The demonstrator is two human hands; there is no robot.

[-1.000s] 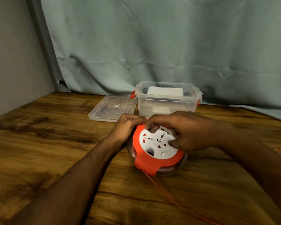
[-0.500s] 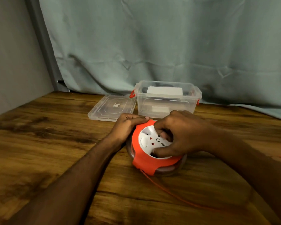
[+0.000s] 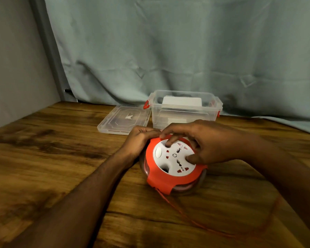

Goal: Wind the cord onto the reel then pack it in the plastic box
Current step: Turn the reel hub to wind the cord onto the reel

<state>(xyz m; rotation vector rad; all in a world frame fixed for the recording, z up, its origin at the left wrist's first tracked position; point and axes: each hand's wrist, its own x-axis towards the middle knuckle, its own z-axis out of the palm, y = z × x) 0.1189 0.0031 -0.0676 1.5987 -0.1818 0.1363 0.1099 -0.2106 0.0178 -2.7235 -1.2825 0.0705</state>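
Note:
An orange reel (image 3: 170,179) with a white socket face lies flat on the wooden table (image 3: 43,158). My left hand (image 3: 140,138) grips its far left rim. My right hand (image 3: 200,140) rests on the white face, with fingertips pressed on it. A thin orange cord (image 3: 183,212) leaves the reel's near edge and runs toward the lower right, blurred. Behind the reel stands the clear plastic box (image 3: 184,111) with red latches, open, with a white object inside.
The box's clear lid (image 3: 123,119) lies flat to the left of the box. A grey-green curtain (image 3: 168,51) hangs behind the table, and a grey wall (image 3: 11,59) closes the left side.
My right hand has turned the white face round; the oval button moved from the near side to the left. The loose cord has shifted on the table. My left hand stays on the rim.

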